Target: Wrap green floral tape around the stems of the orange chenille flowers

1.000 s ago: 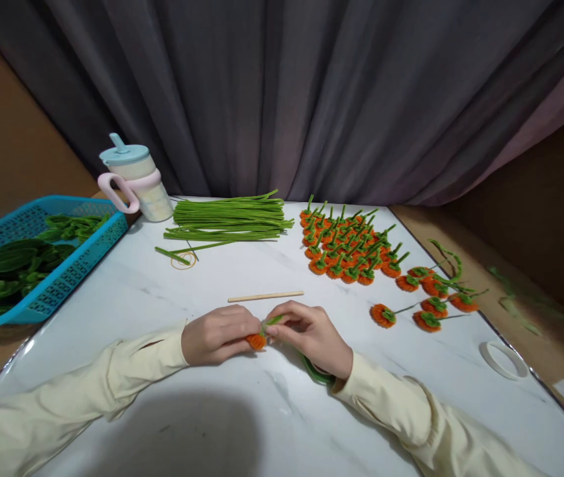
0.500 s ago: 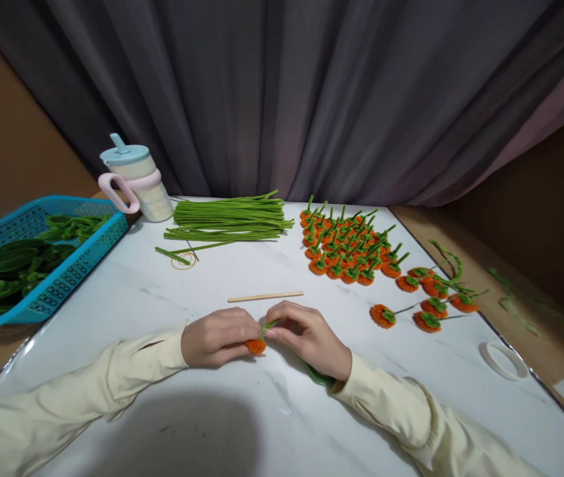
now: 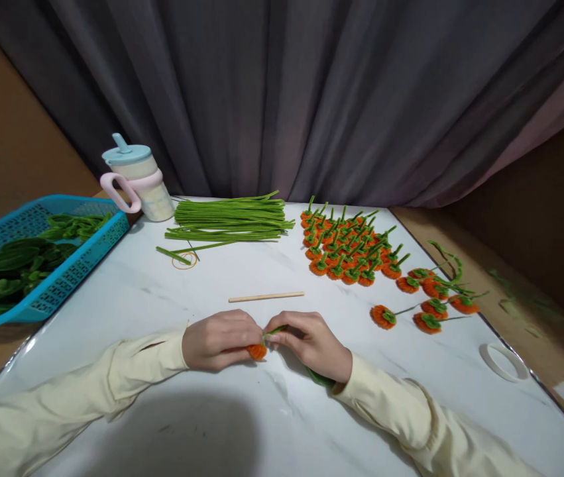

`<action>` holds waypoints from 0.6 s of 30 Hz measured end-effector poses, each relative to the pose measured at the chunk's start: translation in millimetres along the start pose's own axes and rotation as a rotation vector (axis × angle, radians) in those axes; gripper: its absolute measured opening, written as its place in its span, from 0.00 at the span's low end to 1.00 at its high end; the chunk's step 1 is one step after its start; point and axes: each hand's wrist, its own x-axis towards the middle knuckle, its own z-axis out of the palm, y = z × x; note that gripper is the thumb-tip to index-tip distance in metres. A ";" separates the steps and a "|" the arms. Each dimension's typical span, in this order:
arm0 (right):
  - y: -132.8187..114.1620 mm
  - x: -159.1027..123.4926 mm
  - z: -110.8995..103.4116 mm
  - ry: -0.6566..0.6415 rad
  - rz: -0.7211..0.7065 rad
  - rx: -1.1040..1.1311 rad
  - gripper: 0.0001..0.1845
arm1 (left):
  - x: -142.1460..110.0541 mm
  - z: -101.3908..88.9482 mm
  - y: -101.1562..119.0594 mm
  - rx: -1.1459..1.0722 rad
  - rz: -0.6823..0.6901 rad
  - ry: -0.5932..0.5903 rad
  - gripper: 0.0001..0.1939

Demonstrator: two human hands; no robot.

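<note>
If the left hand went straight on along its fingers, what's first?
Beyond the orange piece it holds, the left hand would likely meet the right hand; whether they touch is unclear.

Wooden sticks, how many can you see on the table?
1: a wooden stick, lying just beyond the left hand and right hand. Any under them would be hidden.

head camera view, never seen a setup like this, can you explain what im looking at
There is no machine: a person works with bare hands, seen from a camera worn on the head, looking forward and down. The left hand holds a small orange piece; the right hand pinches a thin green strand beside it. On the white table lie a wooden stick, a bundle of green strips and many orange pieces with green tops. A lidded cup is near a blue basket.
</note>
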 end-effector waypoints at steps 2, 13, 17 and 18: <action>1.1 -0.4 0.7 0.009 0.021 0.028 0.10 | -0.7 0.6 -0.1 0.005 -0.003 -0.009 0.11; 2.9 -0.3 1.3 0.058 0.079 0.048 0.09 | -2.9 -0.6 2.4 0.045 -0.190 -0.029 0.11; 1.7 -0.8 1.2 0.079 0.056 0.038 0.08 | -0.1 -1.0 5.7 0.015 -0.223 -0.065 0.09; 1.3 -0.8 1.2 0.084 0.047 0.030 0.08 | 0.8 -0.8 6.4 -0.005 -0.244 -0.061 0.08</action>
